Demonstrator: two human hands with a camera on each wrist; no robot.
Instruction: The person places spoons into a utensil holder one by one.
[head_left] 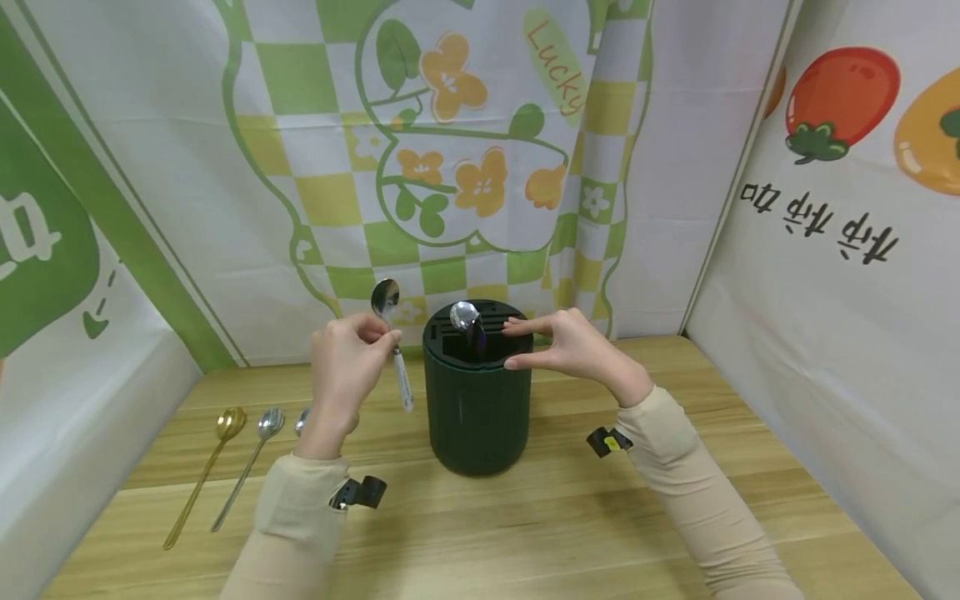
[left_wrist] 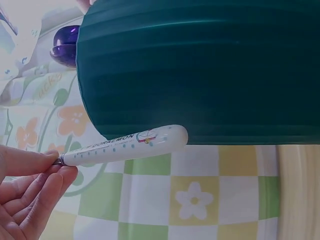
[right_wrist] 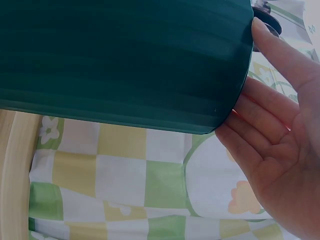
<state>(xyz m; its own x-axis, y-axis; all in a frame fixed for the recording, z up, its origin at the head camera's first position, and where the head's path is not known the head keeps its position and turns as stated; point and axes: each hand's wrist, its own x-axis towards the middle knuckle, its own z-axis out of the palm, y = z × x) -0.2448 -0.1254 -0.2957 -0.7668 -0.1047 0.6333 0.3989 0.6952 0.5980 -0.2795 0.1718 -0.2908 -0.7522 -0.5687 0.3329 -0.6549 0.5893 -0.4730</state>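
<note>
My left hand (head_left: pixel 345 367) pinches a spoon (left_wrist: pixel 135 145) near its middle, between thumb and fingertips. The spoon's silver bowl points up, and its white handle with a printed pattern and "DORAEMON" lettering hangs down, left of the utensil holder. This holder (head_left: pixel 478 421) is a dark green ribbed cylinder with a black slotted top. A silver spoon (head_left: pixel 464 315) and a dark purple spoon (left_wrist: pixel 65 55) stick out of its top opening. At the holder's right side, my right hand (head_left: pixel 581 346) rests thumb and fingertips on the rim, the fingers spread and nearly straight.
On the wooden table (head_left: pixel 510 533), left of the holder, lie a gold spoon (head_left: pixel 229 422) and a silver spoon (head_left: pixel 270 423). Another spoon (head_left: pixel 302 422) beside them is mostly hidden by my left hand. A printed curtain (head_left: pixel 300 75) hangs close behind the holder.
</note>
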